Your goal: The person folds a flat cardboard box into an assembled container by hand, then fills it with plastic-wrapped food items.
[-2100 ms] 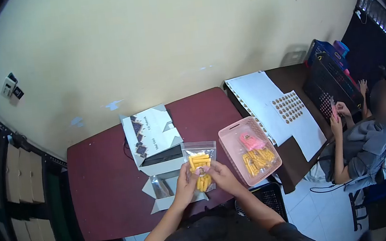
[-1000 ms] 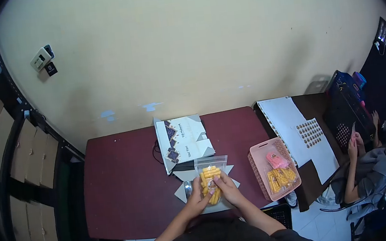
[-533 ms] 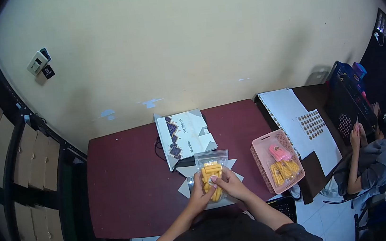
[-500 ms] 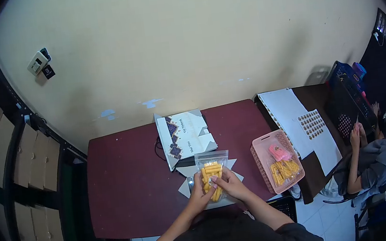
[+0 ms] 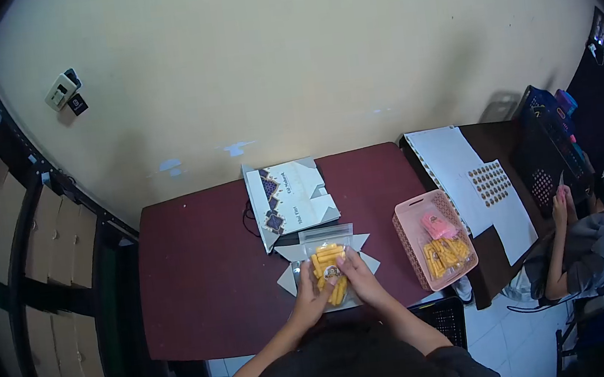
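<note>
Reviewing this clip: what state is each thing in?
Pouch of yellow sticks: filled; seal unclear.
Left hand: holding the pouch.
Right hand: holding the pouch.
Pink basket: open-topped, partly filled.
White box: open, flaps spread.
Sticker sheet: lying flat.

Packing workroom; sticker sheet (image 5: 491, 183); shelved boxes (image 5: 40, 232)

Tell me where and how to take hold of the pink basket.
Best grip the long rims of the basket near their middles, from above: left hand on the left rim, right hand on the right. The basket looks upright and open, narrower between those rims, and the pink packet and yellow sticks inside leave both rims bare.
</note>
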Demonstrator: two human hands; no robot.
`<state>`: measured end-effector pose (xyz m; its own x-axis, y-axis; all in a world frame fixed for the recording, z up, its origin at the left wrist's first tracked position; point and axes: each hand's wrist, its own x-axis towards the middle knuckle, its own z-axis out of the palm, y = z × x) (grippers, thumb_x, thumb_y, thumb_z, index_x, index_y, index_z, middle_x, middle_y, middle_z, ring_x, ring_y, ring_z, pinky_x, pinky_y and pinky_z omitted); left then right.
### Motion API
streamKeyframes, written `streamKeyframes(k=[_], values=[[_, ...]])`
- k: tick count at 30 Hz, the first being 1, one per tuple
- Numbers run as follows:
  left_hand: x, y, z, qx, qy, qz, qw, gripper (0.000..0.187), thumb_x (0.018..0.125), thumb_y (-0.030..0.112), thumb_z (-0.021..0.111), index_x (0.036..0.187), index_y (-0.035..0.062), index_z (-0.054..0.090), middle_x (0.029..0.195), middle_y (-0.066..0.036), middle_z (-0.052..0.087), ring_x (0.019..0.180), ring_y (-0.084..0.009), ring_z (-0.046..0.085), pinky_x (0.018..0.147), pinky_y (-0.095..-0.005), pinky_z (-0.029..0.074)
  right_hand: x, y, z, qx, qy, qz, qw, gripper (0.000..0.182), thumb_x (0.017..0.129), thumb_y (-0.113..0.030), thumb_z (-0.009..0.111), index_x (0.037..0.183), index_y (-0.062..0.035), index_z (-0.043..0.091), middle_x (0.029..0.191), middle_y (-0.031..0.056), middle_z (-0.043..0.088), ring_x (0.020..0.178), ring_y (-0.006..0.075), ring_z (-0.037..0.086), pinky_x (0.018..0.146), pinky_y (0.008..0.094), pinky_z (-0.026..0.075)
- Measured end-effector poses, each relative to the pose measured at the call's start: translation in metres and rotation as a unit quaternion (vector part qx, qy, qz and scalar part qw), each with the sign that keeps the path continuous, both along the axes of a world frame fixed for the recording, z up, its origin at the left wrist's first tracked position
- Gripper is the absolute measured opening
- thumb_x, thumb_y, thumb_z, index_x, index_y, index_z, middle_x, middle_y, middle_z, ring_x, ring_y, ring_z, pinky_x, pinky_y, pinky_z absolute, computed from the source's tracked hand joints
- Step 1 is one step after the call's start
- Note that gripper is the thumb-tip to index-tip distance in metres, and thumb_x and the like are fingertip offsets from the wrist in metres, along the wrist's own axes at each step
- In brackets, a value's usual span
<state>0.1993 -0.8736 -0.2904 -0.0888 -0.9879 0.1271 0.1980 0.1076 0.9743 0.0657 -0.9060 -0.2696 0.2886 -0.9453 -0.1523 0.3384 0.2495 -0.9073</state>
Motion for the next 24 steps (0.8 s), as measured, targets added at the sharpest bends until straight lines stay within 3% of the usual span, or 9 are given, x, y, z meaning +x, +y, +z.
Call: streamKeyframes(k=[1,2,8,12,14,18,20,22,24], values=[[-0.002,-0.002,0.003,0.03,0.078,0.009,0.996,0.044,0.092,0.011,0.052,0.126,-0.0004,0.027,0.124,-0.015,0.042,0.116,-0.0195,0.044,0.097,-0.0314,0.036,0.001,0.002,-0.002,-0.041,0.019,0.005,0.999,0.034,0.096,-0.019,0.044,0.125,-0.0006,0.039,0.113,0.0076,0.053,0.105,0.0127,0.051,0.091,0.0273,0.04],[-0.003,-0.003,0.005,0.033,0.076,0.008,0.997,0.044,0.092,0.011,0.052,0.126,-0.0004,0.027,0.124,-0.015,0.042,0.116,-0.0195,0.044,0.097,-0.0314,0.036,0.002,0.005,-0.003,-0.082,0.038,0.011,0.996,0.035,0.096,-0.019,0.045,0.126,-0.001,0.038,0.116,0.0077,0.052,0.107,0.0136,0.05,0.093,0.0282,0.039],[-0.008,-0.001,0.003,0.074,0.09,0.066,0.991,0.032,0.096,0.015,0.043,0.122,-0.0022,0.036,0.118,-0.012,0.048,0.11,-0.0162,0.047,0.095,-0.0284,0.036,0.003,0.016,-0.011,-0.018,-0.047,0.011,0.999,0.035,0.097,-0.019,0.042,0.127,-0.0004,0.039,0.116,0.0075,0.053,0.108,0.0132,0.051,0.092,0.0285,0.041],[-0.005,0.001,0.012,0.038,0.06,0.055,0.996,0.034,0.097,0.02,0.042,0.123,-0.0021,0.037,0.12,-0.012,0.047,0.11,-0.0157,0.046,0.095,-0.029,0.036,0.001,0.016,-0.005,-0.015,0.001,0.02,1.0,0.036,0.098,-0.024,0.039,0.126,-0.0004,0.04,0.118,0.0075,0.052,0.109,0.013,0.049,0.094,0.0289,0.039],[-0.006,0.001,0.004,0.007,0.017,0.078,0.997,0.034,0.097,0.021,0.042,0.122,-0.0015,0.037,0.12,-0.012,0.047,0.109,-0.0151,0.047,0.094,-0.0285,0.037,0.007,0.017,0.003,-0.105,0.028,0.055,0.993,0.039,0.099,-0.029,0.037,0.126,-0.0004,0.041,0.118,0.0074,0.052,0.11,0.0127,0.049,0.094,0.0281,0.038],[0.001,0.0,0.002,0.068,0.066,0.068,0.993,0.034,0.095,0.016,0.046,0.124,-0.0011,0.035,0.119,-0.012,0.047,0.111,-0.0165,0.046,0.093,-0.0283,0.037,0.002,0.012,-0.005,0.014,-0.026,0.036,0.999,0.034,0.095,-0.017,0.048,0.123,0.0001,0.043,0.115,0.0067,0.054,0.105,0.0124,0.052,0.09,0.0278,0.041],[0.001,0.0,0.004,0.088,0.09,0.065,0.99,0.035,0.094,0.013,0.047,0.124,-0.0011,0.034,0.119,-0.012,0.047,0.112,-0.0172,0.046,0.094,-0.0285,0.038,0.0,0.01,-0.003,-0.013,0.003,0.044,0.999,0.034,0.095,-0.018,0.049,0.123,0.0001,0.043,0.113,0.0064,0.055,0.103,0.0121,0.053,0.089,0.0275,0.041],[-0.002,0.002,0.005,0.016,0.024,0.049,0.998,0.039,0.093,0.01,0.049,0.126,-0.0007,0.03,0.12,-0.012,0.045,0.113,-0.0177,0.046,0.094,-0.029,0.038,-0.003,0.008,-0.001,-0.038,0.032,0.052,0.997,0.034,0.094,-0.019,0.049,0.122,0.0002,0.044,0.111,0.006,0.056,0.101,0.0118,0.053,0.088,0.0271,0.042],[-0.001,0.002,0.001,0.022,0.031,0.031,0.999,0.044,0.092,0.007,0.049,0.128,0.0004,0.025,0.122,-0.013,0.044,0.115,-0.018,0.044,0.096,-0.0303,0.036,-0.007,0.006,0.003,-0.072,0.07,0.077,0.992,0.035,0.095,-0.022,0.048,0.122,-0.0001,0.045,0.11,0.0059,0.057,0.099,0.0105,0.053,0.087,0.0263,0.042]])
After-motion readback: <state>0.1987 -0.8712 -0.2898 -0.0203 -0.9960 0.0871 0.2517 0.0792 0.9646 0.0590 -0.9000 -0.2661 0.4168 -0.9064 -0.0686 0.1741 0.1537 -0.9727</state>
